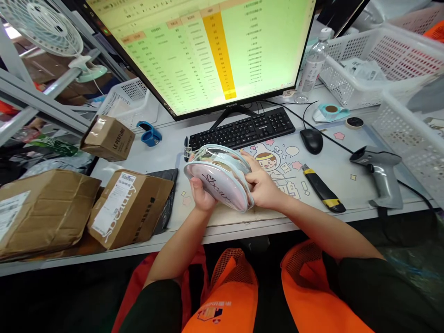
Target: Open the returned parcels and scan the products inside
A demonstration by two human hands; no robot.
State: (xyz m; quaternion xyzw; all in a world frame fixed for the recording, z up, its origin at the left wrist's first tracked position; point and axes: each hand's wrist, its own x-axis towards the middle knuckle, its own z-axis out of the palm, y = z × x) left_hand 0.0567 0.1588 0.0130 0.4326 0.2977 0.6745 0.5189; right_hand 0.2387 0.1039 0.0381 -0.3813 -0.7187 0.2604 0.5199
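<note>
Between my two hands is a rounded clear zip pouch (222, 182) with pale blue edging and dark "Sbeauty" lettering on its near face. My left hand (203, 194) grips its left end, thumb on the lettered face and the other fingers hidden behind. On the right end, my right hand (262, 185) has its fingers curled round the side. The pouch is held tilted above the desk mat (187, 208), just in front of the keyboard (243, 132). What the pouch contains cannot be made out.
A monitor (194, 55) stands behind the keyboard. Cardboard boxes (130, 208) sit at left, near a small brown box (109, 138) and a blue ring-shaped holder (150, 135). Rightward lie a mouse (311, 140), a utility knife (324, 189), a barcode scanner (379, 175) and white baskets (360, 88).
</note>
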